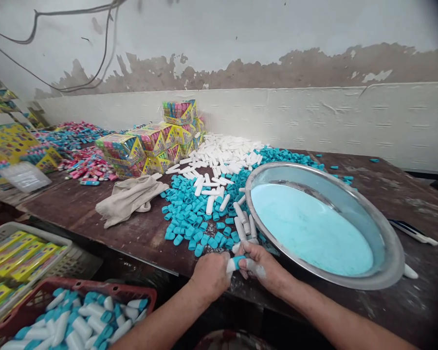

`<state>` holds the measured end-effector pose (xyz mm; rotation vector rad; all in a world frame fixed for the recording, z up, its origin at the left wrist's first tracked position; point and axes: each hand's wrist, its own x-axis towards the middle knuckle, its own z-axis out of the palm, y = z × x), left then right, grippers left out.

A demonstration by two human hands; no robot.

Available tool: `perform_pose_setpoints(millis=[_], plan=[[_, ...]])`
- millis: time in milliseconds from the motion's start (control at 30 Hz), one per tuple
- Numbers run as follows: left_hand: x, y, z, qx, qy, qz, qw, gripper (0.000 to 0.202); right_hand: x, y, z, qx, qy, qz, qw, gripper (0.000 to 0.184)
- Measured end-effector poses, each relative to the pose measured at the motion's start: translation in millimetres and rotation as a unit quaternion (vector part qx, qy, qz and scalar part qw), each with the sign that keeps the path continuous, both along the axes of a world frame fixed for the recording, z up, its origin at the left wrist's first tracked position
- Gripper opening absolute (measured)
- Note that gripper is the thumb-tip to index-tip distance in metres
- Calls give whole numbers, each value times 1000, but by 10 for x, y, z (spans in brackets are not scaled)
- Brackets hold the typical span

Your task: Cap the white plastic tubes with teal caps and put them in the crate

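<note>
My left hand (209,276) is closed around a small white plastic tube (230,266) in front of the table edge. On the tube's right end sits a blue cap (238,262), pinched by the fingers of my right hand (269,272). White wrapping or powder covers part of the fingers. Just beyond my hands lie loose white tubes (246,224) and a heap of blue caps (190,216). To the right stands a wide metal basin (397,257) with pale blue powder (310,231) in it, its near rim close to my right forearm.
A red crate (146,291) of capped tubes stands lower left, beside a pale basket (67,243) of yellow boxes. On the table (73,209) are a cloth (131,199), packed display boxes (149,146), a white tube pile (226,150) and a cutter knife (414,232) at right.
</note>
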<state>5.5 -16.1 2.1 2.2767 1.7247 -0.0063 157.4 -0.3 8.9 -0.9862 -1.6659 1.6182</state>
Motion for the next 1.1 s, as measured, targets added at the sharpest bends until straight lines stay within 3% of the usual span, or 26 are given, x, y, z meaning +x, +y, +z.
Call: perform_pose_setpoints(millis=[167, 333, 467, 667, 833, 1000, 1100], plan=[[-114, -92, 18, -4, -12, 12, 1000, 20, -135, -75, -17, 65, -69, -40, 995, 12], [-112, -176, 21, -18, 10, 17, 1000, 20, -126, -78, -34, 56, -88, 18, 994, 11], [-102, -224, 6, -25, 14, 4, 1000, 18, -13, -104, 2, 69, -158, 56, 983, 5], [-82, -216, 37, -14, 47, -39, 998, 19, 85, -176, 55, 72, -218, 75, 970, 15], [-38, -189, 59, -21, 53, -76, 996, 20, 75, -221, -114, 39, -215, 62, 974, 17], [-24, -173, 37, -31, 51, -66, 996, 21, 32, -236, -318, 116, -212, -1, 970, 27], [-26, -179, 37, -32, 49, -64, 996, 21, 15, -230, -303, 128, -217, 10, 968, 25]])
